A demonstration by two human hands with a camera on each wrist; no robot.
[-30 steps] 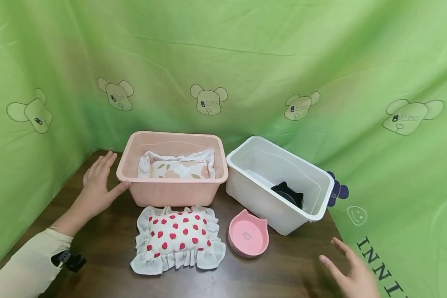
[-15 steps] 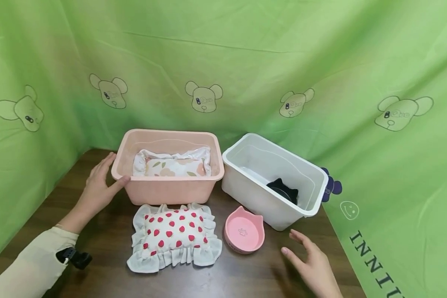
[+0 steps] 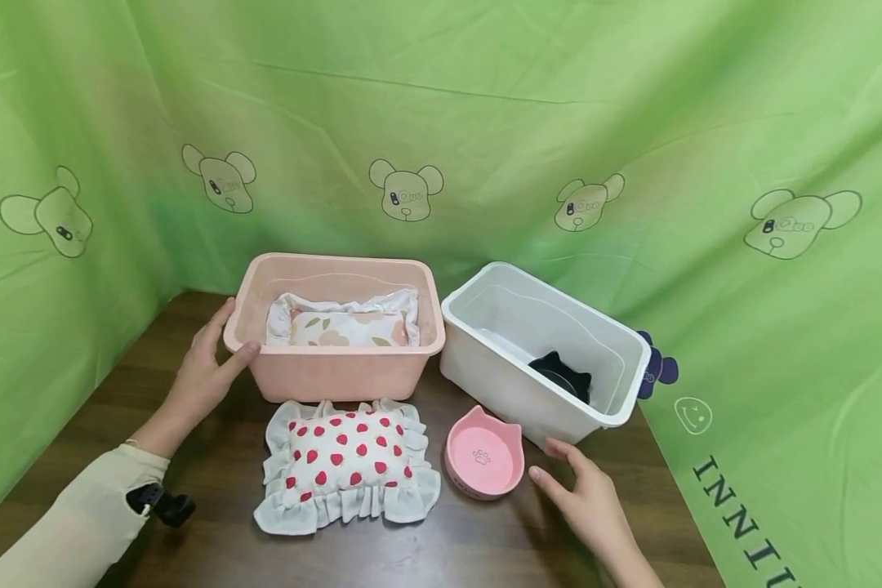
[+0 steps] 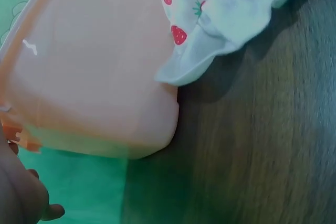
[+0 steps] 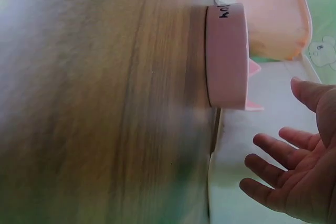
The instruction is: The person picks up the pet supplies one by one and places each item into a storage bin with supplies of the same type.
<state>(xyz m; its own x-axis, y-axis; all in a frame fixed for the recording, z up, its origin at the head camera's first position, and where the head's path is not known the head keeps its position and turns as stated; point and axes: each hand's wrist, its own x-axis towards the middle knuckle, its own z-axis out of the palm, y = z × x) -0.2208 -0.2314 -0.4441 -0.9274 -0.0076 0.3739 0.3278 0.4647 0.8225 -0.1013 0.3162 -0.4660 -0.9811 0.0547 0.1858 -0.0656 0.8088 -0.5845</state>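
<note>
My left hand [image 3: 202, 371] is at the left end of a pink plastic bin [image 3: 341, 377], its extended fingers and thumb by the rim; whether they touch it is hard to tell. Inside that bin lies a floral cushion [image 3: 353, 331] with a white ruffle. To the right of a pink cat-eared bowl [image 3: 483, 457] hovers my right hand [image 3: 588, 498], fingers apart and holding nothing. The right wrist view has the bowl [image 5: 227, 56] just beyond the spread fingers. A strawberry-print cushion [image 3: 349, 457] with a ruffled border lies in front of the pink bin.
A white bin [image 3: 485, 371] stands angled at the back right, with a black cat-eared bowl [image 3: 562, 377] inside. Green printed cloth [image 3: 441, 90] hangs behind and at both sides of the brown wooden table [image 3: 382, 563].
My right hand has moved left and inward, from the table's right edge to beside the pink bowl. My left hand has shifted slightly closer to the pink bin's rim. The bins and cushions stay put.
</note>
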